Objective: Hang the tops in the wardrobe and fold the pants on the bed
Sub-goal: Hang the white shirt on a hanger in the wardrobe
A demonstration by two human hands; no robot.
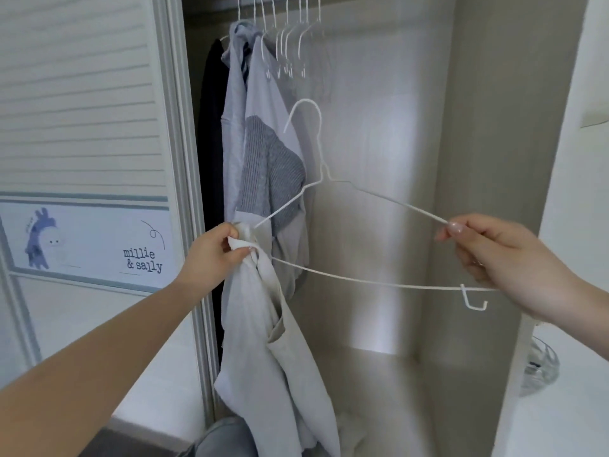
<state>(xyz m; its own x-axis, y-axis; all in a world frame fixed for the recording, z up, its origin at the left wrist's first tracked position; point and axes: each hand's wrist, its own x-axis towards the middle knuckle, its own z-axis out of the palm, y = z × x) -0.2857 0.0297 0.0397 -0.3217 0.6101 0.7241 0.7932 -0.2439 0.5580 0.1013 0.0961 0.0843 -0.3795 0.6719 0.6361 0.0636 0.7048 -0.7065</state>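
A white wire hanger [329,183] is held out in front of the open wardrobe [395,159]. My right hand [494,255] pinches its right end. My left hand [214,249] grips a pale cream top [273,357] bunched at the hanger's left end, and the cloth hangs down from my fist. Inside the wardrobe at the upper left hang a light grey top [260,103] with a darker ribbed part and a black garment [211,127]. Several empty white hangers [290,44] hang on the rail beside them.
A slatted sliding door [82,110] with a sticker panel [89,242] closes the left half of the wardrobe. Blue jeans [224,437] show at the bottom edge. A clear object [540,367] stands at the lower right beside the wardrobe's side wall [494,159].
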